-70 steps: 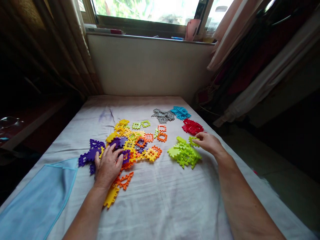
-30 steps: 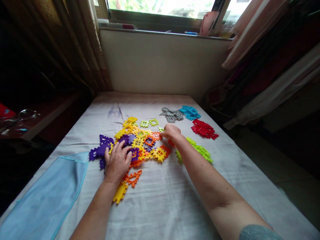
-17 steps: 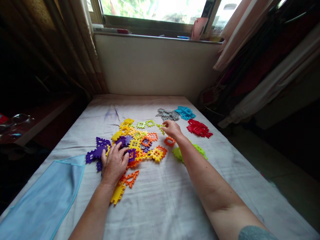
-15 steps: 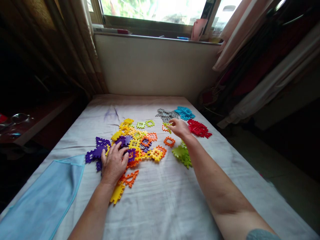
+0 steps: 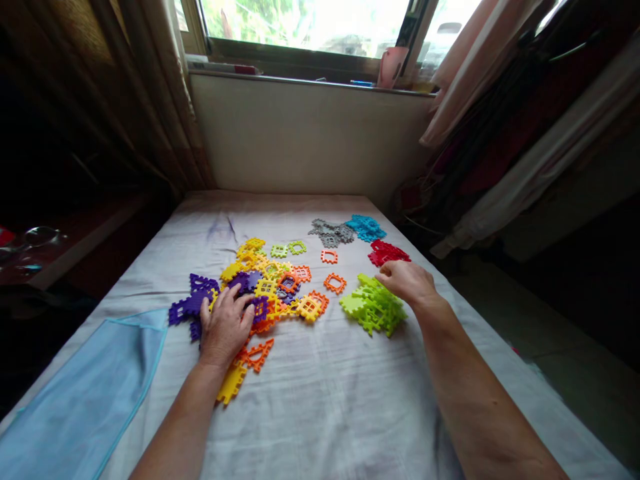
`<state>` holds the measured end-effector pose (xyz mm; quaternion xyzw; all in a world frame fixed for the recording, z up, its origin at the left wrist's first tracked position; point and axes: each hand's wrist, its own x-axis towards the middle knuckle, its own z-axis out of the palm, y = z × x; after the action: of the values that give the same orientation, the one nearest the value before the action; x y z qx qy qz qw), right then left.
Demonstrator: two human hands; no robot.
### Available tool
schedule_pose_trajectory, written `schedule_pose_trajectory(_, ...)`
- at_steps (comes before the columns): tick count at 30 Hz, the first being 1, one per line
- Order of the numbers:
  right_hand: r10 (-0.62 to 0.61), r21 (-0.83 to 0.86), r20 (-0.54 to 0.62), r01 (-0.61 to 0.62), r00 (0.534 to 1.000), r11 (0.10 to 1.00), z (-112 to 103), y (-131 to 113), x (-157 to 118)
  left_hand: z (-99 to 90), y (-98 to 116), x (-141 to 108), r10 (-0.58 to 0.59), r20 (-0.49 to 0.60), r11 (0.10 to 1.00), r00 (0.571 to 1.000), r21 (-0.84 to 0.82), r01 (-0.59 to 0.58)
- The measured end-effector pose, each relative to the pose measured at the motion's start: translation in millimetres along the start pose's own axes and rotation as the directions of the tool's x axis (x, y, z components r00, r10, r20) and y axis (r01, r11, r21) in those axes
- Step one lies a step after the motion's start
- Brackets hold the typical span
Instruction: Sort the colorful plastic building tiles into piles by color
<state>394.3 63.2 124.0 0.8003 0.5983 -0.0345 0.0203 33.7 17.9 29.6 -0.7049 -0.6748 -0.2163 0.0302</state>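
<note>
My left hand (image 5: 224,328) rests with spread fingers on the mixed heap, over purple interlocking plastic tiles (image 5: 200,301). Yellow tiles (image 5: 266,288) and orange tiles (image 5: 260,353) lie around its fingers. My right hand (image 5: 407,280) is at the upper right of the lime-green tile pile (image 5: 373,307). Its fingers are closed and the fingertips meet a green tile at the pile's edge; the hand hides part of that tile. Two orange window-frame tiles, one nearer (image 5: 335,283) and one farther (image 5: 329,257), lie apart between the heap and the pile.
Grey tiles (image 5: 331,233), blue tiles (image 5: 367,227) and red tiles (image 5: 389,252) form separate piles at the far right. Two green frames (image 5: 297,247) lie behind the heap. A light-blue cloth (image 5: 95,393) covers the sheet's left side. A wall with a windowsill stands beyond.
My right hand has moved right and nearer, carrying a green tile from beside the far orange frame to the green pile. My left hand stays on the heap.
</note>
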Motion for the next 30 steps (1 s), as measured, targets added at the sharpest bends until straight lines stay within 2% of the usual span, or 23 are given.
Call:
schedule_pose_trajectory(3,-0.142,0.022,-0.076,0.144,0.987,0.989,-2.0,-42.4,-6.0,-0.7,0.4,0.0,-0.005,0.007,1.000,1.000,-0.006,0.005)
schedule_pose_trajectory(5,-0.314,0.044,-0.034,0.315,0.949,0.948,4.6,-78.1,-5.1,-0.9,0.4,0.1,-0.009,0.005,1.000,1.000,-0.010,0.009)
schedule_pose_trajectory(7,-0.422,0.078,-0.007,0.421,0.907,0.904,14.9,-113.6,-0.9,-0.9,0.2,-0.1,-0.014,0.001,1.000,1.000,-0.016,0.014)
schedule_pose_trajectory(10,-0.437,0.125,0.048,0.428,0.898,0.895,27.4,-157.0,7.6,-1.2,0.1,-1.0,-0.015,-0.002,1.000,1.000,-0.024,0.015)
schedule_pose_trajectory(13,-0.391,0.135,0.123,0.375,0.912,0.917,30.4,-184.4,16.1,-2.1,1.1,-2.0,-0.016,0.001,1.000,1.000,-0.024,0.016)
schedule_pose_trajectory(17,-0.328,0.122,0.196,0.309,0.924,0.943,27.9,-200.7,26.9,-2.8,2.1,-2.1,-0.029,0.015,0.999,0.999,-0.031,0.030)
schedule_pose_trajectory(22,-0.329,0.121,0.231,0.309,0.916,0.943,27.5,-202.8,28.7,-0.9,1.2,-2.3,-0.023,0.005,0.999,1.000,-0.044,0.023)
schedule_pose_trajectory(27,-0.320,0.099,0.156,0.307,0.934,0.946,23.1,-196.3,20.2,0.9,0.5,-3.0,-0.018,-0.011,0.999,1.000,-0.047,0.018)
schedule_pose_trajectory(30,-0.352,0.089,0.026,0.348,0.936,0.933,21.2,-188.3,15.8,1.4,0.1,-2.9,-0.014,-0.015,0.999,1.000,-0.051,0.013)
